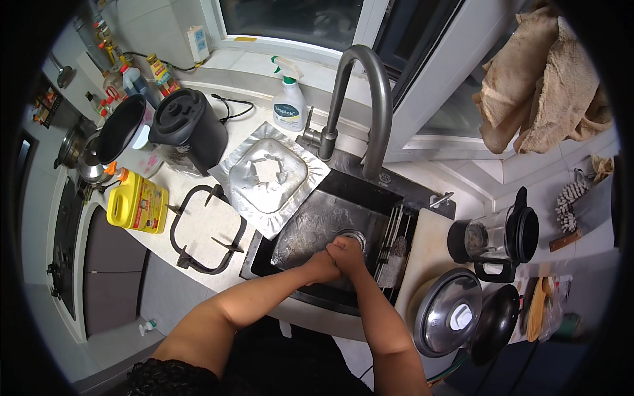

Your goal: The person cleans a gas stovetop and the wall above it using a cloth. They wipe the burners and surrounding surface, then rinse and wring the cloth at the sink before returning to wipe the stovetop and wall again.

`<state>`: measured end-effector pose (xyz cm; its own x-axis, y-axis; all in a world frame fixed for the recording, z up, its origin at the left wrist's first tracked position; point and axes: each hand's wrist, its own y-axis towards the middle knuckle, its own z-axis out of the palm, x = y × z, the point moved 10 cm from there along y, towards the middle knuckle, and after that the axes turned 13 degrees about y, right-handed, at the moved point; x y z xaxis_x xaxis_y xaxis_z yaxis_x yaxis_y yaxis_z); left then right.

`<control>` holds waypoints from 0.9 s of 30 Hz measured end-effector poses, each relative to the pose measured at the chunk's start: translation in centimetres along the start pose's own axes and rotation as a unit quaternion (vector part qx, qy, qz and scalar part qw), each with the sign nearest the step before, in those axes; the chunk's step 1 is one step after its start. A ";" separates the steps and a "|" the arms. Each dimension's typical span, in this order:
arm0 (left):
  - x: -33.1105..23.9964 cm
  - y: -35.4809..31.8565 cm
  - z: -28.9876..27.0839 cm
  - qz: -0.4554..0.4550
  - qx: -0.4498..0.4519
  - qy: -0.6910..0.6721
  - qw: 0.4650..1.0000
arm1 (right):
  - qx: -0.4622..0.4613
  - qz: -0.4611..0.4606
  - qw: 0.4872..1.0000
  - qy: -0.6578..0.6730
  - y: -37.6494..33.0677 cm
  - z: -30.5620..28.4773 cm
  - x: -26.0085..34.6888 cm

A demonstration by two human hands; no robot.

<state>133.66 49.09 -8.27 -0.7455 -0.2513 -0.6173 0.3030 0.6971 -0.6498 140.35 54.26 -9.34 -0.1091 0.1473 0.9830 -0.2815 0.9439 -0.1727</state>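
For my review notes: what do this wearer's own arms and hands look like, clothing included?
The left hand and right hand show no gloves, and no rings or watch can be made out. The left forearm and right forearm are bare. A black, curly-textured patch borders the left arm; sleeve or not, I can't tell.

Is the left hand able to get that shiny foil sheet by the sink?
Probably yes: the foil sheet lies uncovered, and nothing seems to block the left hand, though it's touching the right hand now.
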 end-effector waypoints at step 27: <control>2.6 0.0 -2.4 0.046 -0.089 -0.677 0.730 | -0.198 0.131 0.803 0.547 -4.9 -4.7 0.1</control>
<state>130.30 50.07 -8.78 0.5779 -0.5473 -0.6053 0.1433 0.7983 -0.5850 146.18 51.03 -8.07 0.8478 0.3240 0.4199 -0.0372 0.8261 -0.5623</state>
